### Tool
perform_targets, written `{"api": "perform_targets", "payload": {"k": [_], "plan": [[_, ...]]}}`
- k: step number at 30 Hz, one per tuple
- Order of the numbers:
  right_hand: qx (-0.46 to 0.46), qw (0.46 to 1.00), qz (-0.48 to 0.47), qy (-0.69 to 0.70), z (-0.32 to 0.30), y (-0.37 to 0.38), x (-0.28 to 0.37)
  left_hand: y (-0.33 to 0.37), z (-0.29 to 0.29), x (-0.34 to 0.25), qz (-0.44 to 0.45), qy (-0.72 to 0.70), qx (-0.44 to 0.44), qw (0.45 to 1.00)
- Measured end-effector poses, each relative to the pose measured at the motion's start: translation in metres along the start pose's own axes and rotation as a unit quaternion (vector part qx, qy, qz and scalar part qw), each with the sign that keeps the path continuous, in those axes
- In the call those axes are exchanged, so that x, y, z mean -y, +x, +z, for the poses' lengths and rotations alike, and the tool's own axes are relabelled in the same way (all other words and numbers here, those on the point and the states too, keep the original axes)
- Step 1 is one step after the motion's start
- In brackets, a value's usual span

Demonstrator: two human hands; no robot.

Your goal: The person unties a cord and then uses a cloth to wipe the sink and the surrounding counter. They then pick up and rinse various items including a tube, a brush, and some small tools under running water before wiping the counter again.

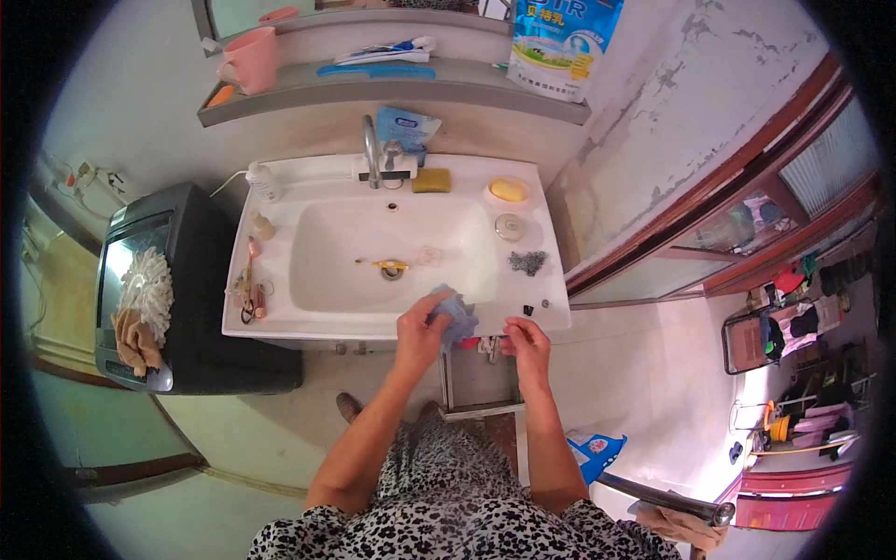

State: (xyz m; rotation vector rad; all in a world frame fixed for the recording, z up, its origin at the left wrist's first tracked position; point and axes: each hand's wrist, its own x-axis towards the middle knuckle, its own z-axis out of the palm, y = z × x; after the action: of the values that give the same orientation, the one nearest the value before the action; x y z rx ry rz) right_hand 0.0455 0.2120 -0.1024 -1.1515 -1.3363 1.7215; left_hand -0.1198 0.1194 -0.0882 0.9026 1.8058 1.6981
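Crumpled blue-grey cloth [458, 317] is pinched between the thumb and fingers of the left hand [423, 329], over the front rim of the white washbasin counter [336, 327]. That forearm rises from the lower edge, slanting inward, with the back of the hand mostly upward. The cloth lies to the right of the left hand's fingertips, in the space between the two hands. The right hand [528, 347] is apart from it, just in front of the rim, fingers loosely bent and thumb parted from them. Near it on the counter sit a small black piece [528, 309] and, farther back, a grey steel-wool scourer [527, 263].
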Motion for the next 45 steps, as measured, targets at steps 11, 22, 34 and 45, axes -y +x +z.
{"api": "perform_targets", "payload": {"k": [11, 22, 34, 45], "plan": [[-0.011, 0.978, 0.026, 0.205, -0.008, 0.023, -0.022, 0.007, 0.049, 0.006, -0.113, -0.012, 0.199, 0.973], [-0.111, 0.934, 0.112, 0.320, -0.011, 0.037, -0.044, 0.045, 0.052, 0.026, -0.009, 0.004, 0.207, 0.978], [-0.316, 0.890, 0.273, 0.184, -0.085, -0.076, -0.184, 0.043, 0.035, -0.007, -0.074, -0.241, 0.085, 0.964], [-0.254, 0.834, 0.350, 0.343, -0.055, -0.088, -0.242, 0.038, -0.033, -0.027, -0.090, -0.268, -0.028, 0.959]]}}
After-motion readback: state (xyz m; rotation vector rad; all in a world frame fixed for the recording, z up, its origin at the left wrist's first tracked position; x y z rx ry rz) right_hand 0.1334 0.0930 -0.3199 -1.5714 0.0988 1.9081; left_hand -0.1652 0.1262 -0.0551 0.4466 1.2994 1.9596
